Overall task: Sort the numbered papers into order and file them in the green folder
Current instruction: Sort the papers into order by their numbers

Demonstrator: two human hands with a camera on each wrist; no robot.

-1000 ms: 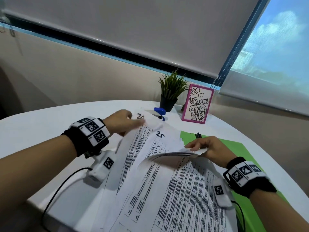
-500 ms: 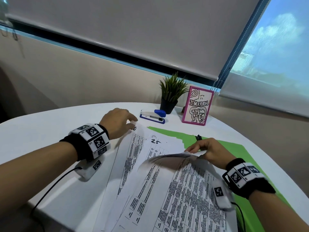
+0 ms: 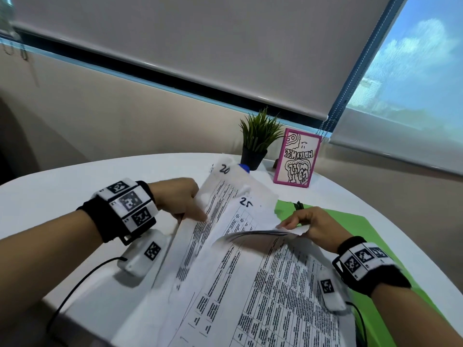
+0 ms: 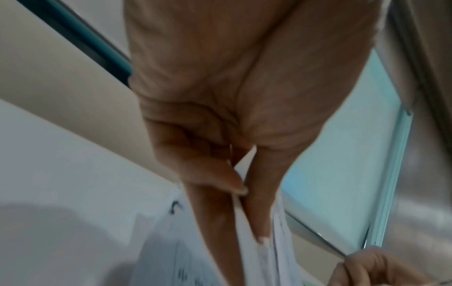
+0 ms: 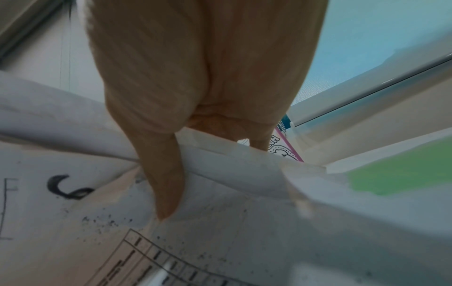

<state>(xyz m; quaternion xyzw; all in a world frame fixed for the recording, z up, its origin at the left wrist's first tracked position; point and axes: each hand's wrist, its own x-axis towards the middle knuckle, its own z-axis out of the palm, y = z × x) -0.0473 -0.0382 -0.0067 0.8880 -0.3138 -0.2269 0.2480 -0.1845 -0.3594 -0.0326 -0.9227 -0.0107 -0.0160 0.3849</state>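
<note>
Several printed sheets lie fanned on the white table (image 3: pixel 62 194). My left hand (image 3: pixel 183 199) pinches the left edge of the sheet marked 20 (image 3: pixel 225 186) and holds it raised off the table; the left wrist view shows thumb and fingers (image 4: pixel 259 218) clamped on that paper. The sheet marked 25 (image 3: pixel 246 214) lies just under it. My right hand (image 3: pixel 308 224) grips the far edge of a lifted bundle of sheets (image 3: pixel 263 234), thumb (image 5: pixel 166 193) on top. The green folder (image 3: pixel 363 231) lies open beneath the papers at the right.
A small potted plant (image 3: pixel 258 141) and a pink-framed drawing (image 3: pixel 298 159) stand at the table's far side. A blue stapler (image 3: pixel 244 167) peeks out behind the raised sheet. Cables run from both wrist units toward the near table edge.
The sheet marked 20 was flat under my left hand half a second ago; it is now lifted again, hiding most of the stapler. My right hand has held its bundle throughout.
</note>
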